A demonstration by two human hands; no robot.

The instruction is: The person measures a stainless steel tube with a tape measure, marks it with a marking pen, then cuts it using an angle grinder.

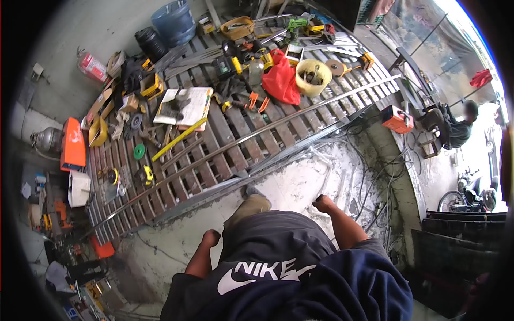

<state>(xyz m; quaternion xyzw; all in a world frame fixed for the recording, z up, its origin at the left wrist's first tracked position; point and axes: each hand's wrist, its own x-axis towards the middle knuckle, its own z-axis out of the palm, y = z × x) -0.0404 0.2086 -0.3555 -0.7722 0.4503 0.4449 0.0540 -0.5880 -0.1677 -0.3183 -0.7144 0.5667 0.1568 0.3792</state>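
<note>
My left hand (pixel 211 237) hangs beside my left hip, loosely curled, with nothing visible in it. Out to my right, above the pale floor, my right hand (pixel 323 203) is closed in a fist; no object shows in it. Both hands are apart from the slatted metal workbench (pixel 238 159) in front of me. A long metal bar (pixel 243 140) lies along its near side. On the slats are an open notebook (pixel 195 102), a yellow level-like strip (pixel 178 140), a tape measure (pixel 145 175), a red cloth bag (pixel 280 80) and a cream bucket (pixel 313 77) with small parts inside.
An angle grinder (pixel 350 65), a green drill (pixel 295 27) and a blue water jug (pixel 174 24) stand farther back. A fire extinguisher (pixel 92 66) is by the wall. Cables (pixel 381 184) cross the floor at right, near an orange machine (pixel 397 119). A seated person (pixel 455 125) is beyond.
</note>
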